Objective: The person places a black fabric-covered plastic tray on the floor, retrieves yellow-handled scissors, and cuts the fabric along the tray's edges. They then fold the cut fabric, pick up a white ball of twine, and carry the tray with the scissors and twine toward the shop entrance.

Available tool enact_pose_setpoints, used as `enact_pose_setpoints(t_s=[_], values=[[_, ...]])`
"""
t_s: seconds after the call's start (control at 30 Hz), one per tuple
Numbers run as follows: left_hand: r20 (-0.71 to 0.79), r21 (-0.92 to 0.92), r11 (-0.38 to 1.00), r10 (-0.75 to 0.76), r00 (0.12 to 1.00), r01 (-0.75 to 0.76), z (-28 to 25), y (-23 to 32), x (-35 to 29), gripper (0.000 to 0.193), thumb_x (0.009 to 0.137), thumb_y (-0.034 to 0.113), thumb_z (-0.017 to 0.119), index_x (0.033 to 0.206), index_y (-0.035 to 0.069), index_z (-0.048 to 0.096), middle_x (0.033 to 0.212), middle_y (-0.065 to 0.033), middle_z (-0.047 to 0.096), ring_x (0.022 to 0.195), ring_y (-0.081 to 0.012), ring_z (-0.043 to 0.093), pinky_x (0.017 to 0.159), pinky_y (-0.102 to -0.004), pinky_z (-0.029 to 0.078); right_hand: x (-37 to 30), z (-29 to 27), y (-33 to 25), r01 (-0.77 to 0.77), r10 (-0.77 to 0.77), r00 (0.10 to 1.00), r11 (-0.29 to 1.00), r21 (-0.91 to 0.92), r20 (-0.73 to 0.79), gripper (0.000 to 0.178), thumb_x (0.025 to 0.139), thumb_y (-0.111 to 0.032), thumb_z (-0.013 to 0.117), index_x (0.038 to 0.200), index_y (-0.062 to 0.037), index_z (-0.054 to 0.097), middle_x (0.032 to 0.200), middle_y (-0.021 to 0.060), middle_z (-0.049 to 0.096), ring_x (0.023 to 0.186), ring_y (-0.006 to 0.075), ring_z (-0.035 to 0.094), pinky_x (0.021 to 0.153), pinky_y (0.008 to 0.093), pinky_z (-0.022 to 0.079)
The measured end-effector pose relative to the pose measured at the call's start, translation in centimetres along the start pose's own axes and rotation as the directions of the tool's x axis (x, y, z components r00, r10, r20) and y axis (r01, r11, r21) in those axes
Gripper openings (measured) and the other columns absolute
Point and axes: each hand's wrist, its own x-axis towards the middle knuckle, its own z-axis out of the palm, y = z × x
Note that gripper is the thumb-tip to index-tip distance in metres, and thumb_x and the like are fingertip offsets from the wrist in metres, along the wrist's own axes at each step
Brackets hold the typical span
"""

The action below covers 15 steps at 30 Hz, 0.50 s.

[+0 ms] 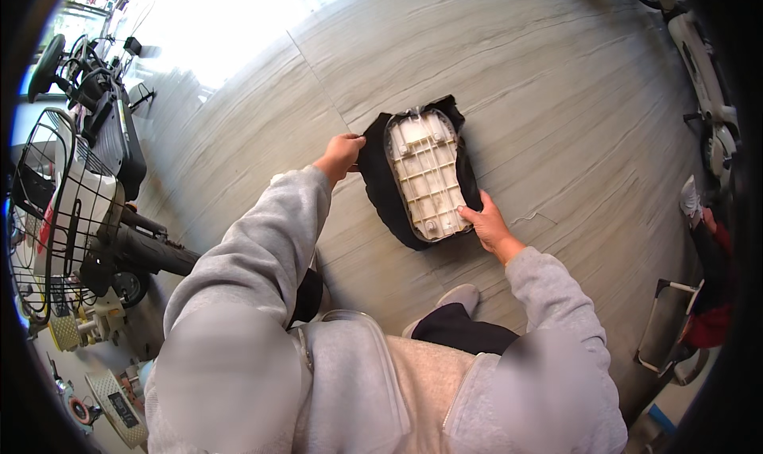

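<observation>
In front of me is a scooter seat, underside up, showing its white ribbed plastic base [427, 168]. Black cover material [380, 172] spreads out around the base, wider on the left and bunched at the far end. My left hand [342, 154] pinches the cover's left edge. On the other side, my right hand [489, 224] grips the near right edge of the seat, its thumb resting on the base and its other fingers partly hidden beneath. The seat's top face is hidden.
At the left stand a wire basket [60, 208] and a dark scooter [119, 128]. A light-coloured scooter [699, 65] stands far right. Below it a person in red and black [707, 295] sits near a metal-framed chair [656, 327]. A thin string [534, 216] lies on the tiled floor [556, 96].
</observation>
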Motion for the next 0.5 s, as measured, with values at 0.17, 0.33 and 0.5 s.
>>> enact_pose_setpoints(t_s=[0.17, 0.33, 0.5], values=[[0.018, -0.085, 0.993, -0.076, 0.997, 0.077, -0.7, -1.1, 0.7, 0.035, 0.099, 0.026, 0.045, 0.121, 0.001, 0.056, 0.110, -0.0133, 0.064, 0.090, -0.0280, 0.065, 0.083, -0.0442, 0.054, 1.6, -1.2, 0.8, -0.014, -0.054, 0.995, 0.765, -0.644, -0.085, 0.075, 0.077, -0.032, 0.074, 0.133, 0.0051, 0.039, 0.123, 0.0222, 0.053, 0.113, 0.0296, 0.053, 0.097, 0.0380, 0.043], [0.059, -0.139, 0.988, -0.061, 0.996, 0.069, -1.0, -1.2, 0.5, 0.040, 0.098, 0.034, 0.048, 0.120, 0.001, 0.056, 0.110, -0.0120, 0.064, 0.092, -0.0278, 0.065, 0.081, -0.0432, 0.054, 2.8, -1.0, -0.1, 0.072, -0.235, 0.968, 0.606, -0.792, -0.092, 0.082, 0.075, -0.043, 0.074, 0.131, 0.0057, 0.038, 0.131, 0.0291, 0.044, 0.122, 0.0401, 0.044, 0.102, 0.0439, 0.039], [0.189, 0.068, 0.991, -0.128, 0.974, 0.117, -0.6, -2.2, -0.1, 0.053, 0.089, 0.048, 0.062, 0.122, 0.007, 0.056, 0.111, -0.0082, 0.064, 0.098, -0.0238, 0.063, 0.085, -0.0399, 0.052, 2.5, -0.5, -0.9, 0.018, -0.178, 0.978, 0.582, -0.813, -0.105, 0.081, 0.075, -0.040, 0.073, 0.131, 0.0064, 0.038, 0.129, 0.0289, 0.046, 0.122, 0.0400, 0.044, 0.102, 0.0432, 0.039]])
